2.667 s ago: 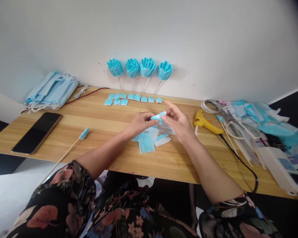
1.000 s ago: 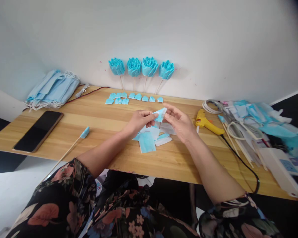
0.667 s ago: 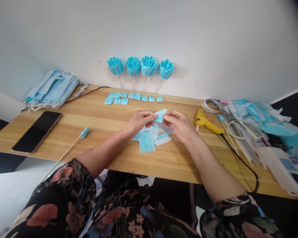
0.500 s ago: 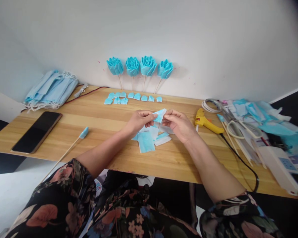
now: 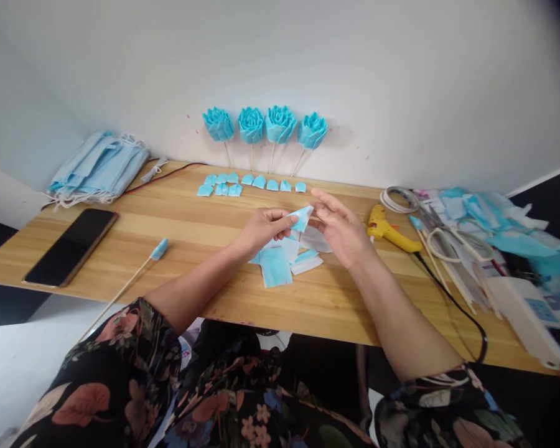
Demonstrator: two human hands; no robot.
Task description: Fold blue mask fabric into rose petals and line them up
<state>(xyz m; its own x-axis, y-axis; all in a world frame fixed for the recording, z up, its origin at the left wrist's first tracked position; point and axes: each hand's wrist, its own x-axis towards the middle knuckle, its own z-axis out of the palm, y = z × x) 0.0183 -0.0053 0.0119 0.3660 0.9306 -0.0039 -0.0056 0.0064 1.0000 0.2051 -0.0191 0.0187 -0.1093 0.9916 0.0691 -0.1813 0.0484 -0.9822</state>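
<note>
My left hand [image 5: 271,228] pinches a small folded piece of blue mask fabric [image 5: 301,218] between thumb and fingers. Just to its right is my right hand [image 5: 343,231], its fingers loosened and spread beside the fabric's edge; whether a fingertip still touches it is hard to see. Below both hands lie a square of blue mask fabric [image 5: 277,267] and white and pale strips [image 5: 307,264], partly covered by the hands. Farther back, several small folded blue petals [image 5: 234,189] rest in rows on the wooden table [image 5: 177,218].
Several blue fabric roses [image 5: 251,126] on sticks lean against the wall. At left are stacked masks [image 5: 98,165], a phone [image 5: 72,247] and a blue-tipped stick [image 5: 129,281]. A yellow glue gun [image 5: 387,230], tape roll [image 5: 400,199], scissors [image 5: 457,239] and fabric scraps [image 5: 508,218] occupy the right.
My right hand has let its fingers come apart and lifted its index finger away from the fabric. My left hand keeps its pinch in nearly the same place.
</note>
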